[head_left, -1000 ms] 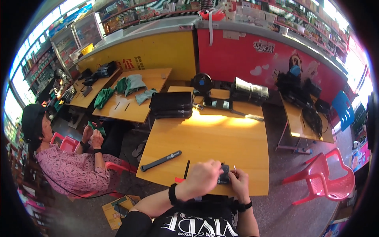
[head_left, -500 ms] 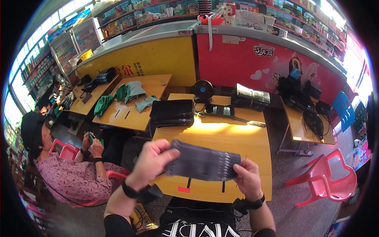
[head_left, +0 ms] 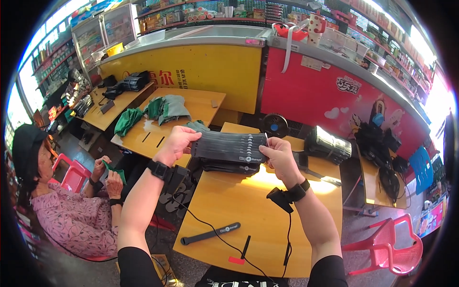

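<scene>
My left hand (head_left: 177, 144) grips the left end of a flat bundle of black straps (head_left: 222, 146). At its other end, my right hand (head_left: 280, 157) pinches the edge near a thin white loop. The straps lie side by side, with pale marks near the right end. Just beneath is a stack of similar black bundles (head_left: 228, 167), largely covered by the held one; I cannot tell whether they touch. A single black strap (head_left: 210, 233) with a rounded, slotted end lies on the table (head_left: 282, 225) nearer me.
Black cables trail from my wrists. Behind the table sits a small round fan (head_left: 276, 126). Clear-wrapped bundles (head_left: 328, 144) and a knife (head_left: 321, 176) are at the far right. Leftward, a person in pink (head_left: 79, 215) handles green cloth (head_left: 115, 173). A red chair (head_left: 389, 244) stands right.
Both hands have carried the strap bundle forward, away from me, to the black stack. The single strap now shows on the table. My view has shifted.
</scene>
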`<state>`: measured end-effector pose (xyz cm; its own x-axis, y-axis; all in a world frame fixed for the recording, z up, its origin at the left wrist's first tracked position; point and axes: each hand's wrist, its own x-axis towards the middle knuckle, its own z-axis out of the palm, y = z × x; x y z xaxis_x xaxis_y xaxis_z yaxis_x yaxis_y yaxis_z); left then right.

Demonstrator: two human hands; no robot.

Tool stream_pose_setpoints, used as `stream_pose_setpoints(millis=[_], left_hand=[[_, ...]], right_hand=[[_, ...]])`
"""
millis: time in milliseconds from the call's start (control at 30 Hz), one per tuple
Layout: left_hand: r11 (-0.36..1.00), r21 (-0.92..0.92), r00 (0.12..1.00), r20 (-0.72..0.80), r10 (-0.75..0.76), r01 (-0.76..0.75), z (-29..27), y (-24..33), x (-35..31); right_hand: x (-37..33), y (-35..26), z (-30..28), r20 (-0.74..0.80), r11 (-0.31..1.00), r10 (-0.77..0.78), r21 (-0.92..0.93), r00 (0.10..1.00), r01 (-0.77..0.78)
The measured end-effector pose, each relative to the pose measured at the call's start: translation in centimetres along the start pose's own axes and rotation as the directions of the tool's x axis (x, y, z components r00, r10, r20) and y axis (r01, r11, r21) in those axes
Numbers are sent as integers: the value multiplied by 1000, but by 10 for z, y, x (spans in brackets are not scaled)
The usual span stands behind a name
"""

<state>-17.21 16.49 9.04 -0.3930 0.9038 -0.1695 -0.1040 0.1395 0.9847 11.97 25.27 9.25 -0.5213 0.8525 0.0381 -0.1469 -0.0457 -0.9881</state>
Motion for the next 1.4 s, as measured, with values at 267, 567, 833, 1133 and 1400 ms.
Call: stream_pose_setpoints(millis=[267, 567, 833, 1133, 1400], left_hand=[[999, 32, 999, 24, -29, 29, -8, -33, 40], [996, 88, 998, -59, 18, -13, -7, -48, 42], [994, 105, 995, -86, 48, -39, -3, -53, 43], [997, 45, 997, -43, 61, -59, -6, -50, 44], [989, 142, 993, -103, 51, -36, -3, -52, 44]], right_hand=[[40, 43, -16, 49, 994, 107, 14, 993, -108], [47, 64, -15, 8, 995, 101, -17, 995, -101], [48, 72, -14, -51, 996, 50, 74, 997, -46], [51, 72, -23, -52, 984, 167, 77, 985, -163], [52, 84, -17, -199, 999, 20, 36, 980, -13]])
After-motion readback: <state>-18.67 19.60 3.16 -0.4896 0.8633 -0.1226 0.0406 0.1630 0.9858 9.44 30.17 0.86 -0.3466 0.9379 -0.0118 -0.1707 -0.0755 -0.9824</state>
